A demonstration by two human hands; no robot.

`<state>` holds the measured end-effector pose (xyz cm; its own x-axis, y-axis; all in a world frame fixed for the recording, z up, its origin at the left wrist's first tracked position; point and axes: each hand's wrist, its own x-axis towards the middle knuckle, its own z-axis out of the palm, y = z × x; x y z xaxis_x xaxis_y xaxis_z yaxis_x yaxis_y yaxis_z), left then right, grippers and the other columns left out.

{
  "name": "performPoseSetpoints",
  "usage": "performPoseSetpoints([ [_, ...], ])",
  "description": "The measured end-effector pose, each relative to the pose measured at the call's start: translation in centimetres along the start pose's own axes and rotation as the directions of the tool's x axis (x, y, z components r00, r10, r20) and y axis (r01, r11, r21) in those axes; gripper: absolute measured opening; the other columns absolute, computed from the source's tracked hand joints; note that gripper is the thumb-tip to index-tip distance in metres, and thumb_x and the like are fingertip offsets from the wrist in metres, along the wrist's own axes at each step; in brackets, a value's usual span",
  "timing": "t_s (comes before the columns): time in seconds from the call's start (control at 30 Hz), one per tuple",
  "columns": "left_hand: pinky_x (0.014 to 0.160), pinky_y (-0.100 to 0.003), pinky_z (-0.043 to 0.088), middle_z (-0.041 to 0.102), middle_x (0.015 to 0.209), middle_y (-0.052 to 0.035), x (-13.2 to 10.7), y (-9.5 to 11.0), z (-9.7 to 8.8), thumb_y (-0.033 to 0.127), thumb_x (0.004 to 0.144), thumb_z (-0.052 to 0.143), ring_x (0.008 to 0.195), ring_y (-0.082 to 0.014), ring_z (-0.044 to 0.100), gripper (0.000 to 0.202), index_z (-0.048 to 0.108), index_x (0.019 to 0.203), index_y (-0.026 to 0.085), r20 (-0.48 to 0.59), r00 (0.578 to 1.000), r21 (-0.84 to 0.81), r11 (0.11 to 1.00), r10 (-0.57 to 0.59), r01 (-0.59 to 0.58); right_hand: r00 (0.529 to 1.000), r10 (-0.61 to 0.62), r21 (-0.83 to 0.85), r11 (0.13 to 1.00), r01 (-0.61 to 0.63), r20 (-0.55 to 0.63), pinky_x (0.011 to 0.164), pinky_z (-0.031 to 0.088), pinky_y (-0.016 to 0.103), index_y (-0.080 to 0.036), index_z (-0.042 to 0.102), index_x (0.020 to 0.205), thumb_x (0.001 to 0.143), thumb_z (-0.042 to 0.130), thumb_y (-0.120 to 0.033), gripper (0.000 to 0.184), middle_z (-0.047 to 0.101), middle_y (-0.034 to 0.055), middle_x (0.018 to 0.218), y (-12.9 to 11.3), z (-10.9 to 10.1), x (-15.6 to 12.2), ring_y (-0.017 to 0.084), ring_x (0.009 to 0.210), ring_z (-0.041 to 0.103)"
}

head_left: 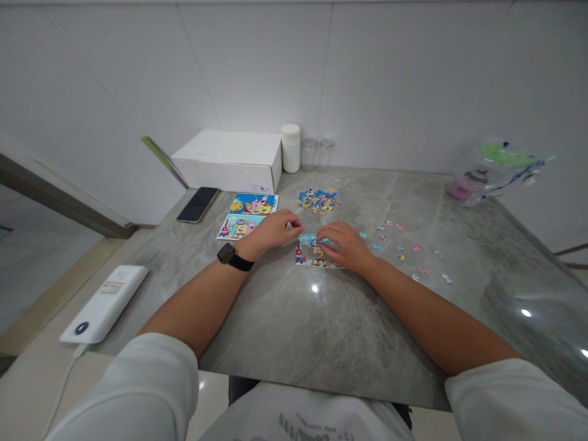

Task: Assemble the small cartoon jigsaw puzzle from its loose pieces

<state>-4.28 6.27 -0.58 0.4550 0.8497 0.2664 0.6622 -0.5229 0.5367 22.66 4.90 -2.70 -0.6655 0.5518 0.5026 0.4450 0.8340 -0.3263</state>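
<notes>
A partly joined jigsaw puzzle [307, 258] with colourful cartoon figures lies flat on the grey table, and a gap shows in its picture. My right hand [345, 246] is over its right side, covering part of it. Thumb and fingers there pinch a small light-blue puzzle piece [325, 241]. Just off the puzzle's upper left corner is my left hand [275, 229], fingers curled in toward the thumb; I see nothing in them. Beside that hand lie two printed cartoon pictures [241, 226], the nearer one partly hidden by it.
Loose puzzle pieces [416, 249] are scattered on the right; a heap of pieces [318, 200] lies beyond the puzzle. Behind stand a white box [229, 153], a white bottle [291, 148] and two clear jars [316, 154]. A phone [198, 205], power bank [105, 304] and bagged cup [491, 174] flank them.
</notes>
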Motion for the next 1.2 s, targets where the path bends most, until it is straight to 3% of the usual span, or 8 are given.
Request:
performPoseSetpoints([
  [0.17, 0.083, -0.032, 0.051, 0.07, 0.097, -0.0063, -0.3, -0.3, 0.5, 0.029, 0.09, 0.07, 0.087, -0.0202, 0.065, 0.014, 0.078, 0.098, 0.021, 0.131, 0.985, 0.028, 0.993, 0.111, -0.115, 0.998, -0.016, -0.045, 0.999, 0.019, 0.053, 0.093, 0.046, 0.04, -0.023, 0.073, 0.102, 0.096, 0.068, -0.022, 0.008, 0.078, 0.0074, 0.105, -0.2, 0.1, 0.1, 0.026, 0.101, 0.067],
  [0.37, 0.085, -0.031, 0.051, 0.069, 0.102, -0.0065, -0.3, -1.1, 0.6, 0.026, 0.089, 0.071, 0.093, -0.0203, 0.066, 0.013, 0.079, 0.098, 0.022, 0.203, 0.969, 0.018, 0.989, 0.141, -0.147, 0.993, -0.016, -0.053, 0.998, 0.022, 0.113, 0.092, 0.045, 0.038, -0.023, 0.074, 0.101, 0.098, 0.069, -0.027, 0.007, 0.078, 0.0069, 0.102, -0.3, 0.5, 0.2, 0.024, 0.1, 0.067],
  [0.67, 0.085, -0.031, 0.051, 0.069, 0.099, -0.0058, -0.2, -1.2, 0.9, 0.023, 0.085, 0.074, 0.091, -0.0204, 0.067, 0.011, 0.079, 0.095, 0.022, 0.189, 0.975, 0.015, 0.993, 0.115, -0.12, 0.98, 0.004, -0.109, 0.994, 0.018, 0.2, 0.083, 0.042, 0.037, -0.022, 0.076, 0.099, 0.095, 0.074, -0.024, 0.005, 0.077, 0.0057, 0.098, -1.0, 1.5, 1.1, 0.024, 0.094, 0.066],
  [1.2, 0.087, -0.032, 0.052, 0.069, 0.097, -0.0054, -0.2, -0.9, 0.8, 0.025, 0.081, 0.078, 0.092, -0.0216, 0.066, 0.012, 0.079, 0.092, 0.022, 0.173, 0.981, -0.032, 0.996, 0.09, -0.086, 0.973, -0.017, -0.141, 0.989, 0.05, 0.231, 0.085, 0.042, 0.038, -0.022, 0.078, 0.097, 0.095, 0.073, -0.023, 0.006, 0.076, 0.0084, 0.098, -1.4, 2.1, 1.8, 0.024, 0.094, 0.064],
])
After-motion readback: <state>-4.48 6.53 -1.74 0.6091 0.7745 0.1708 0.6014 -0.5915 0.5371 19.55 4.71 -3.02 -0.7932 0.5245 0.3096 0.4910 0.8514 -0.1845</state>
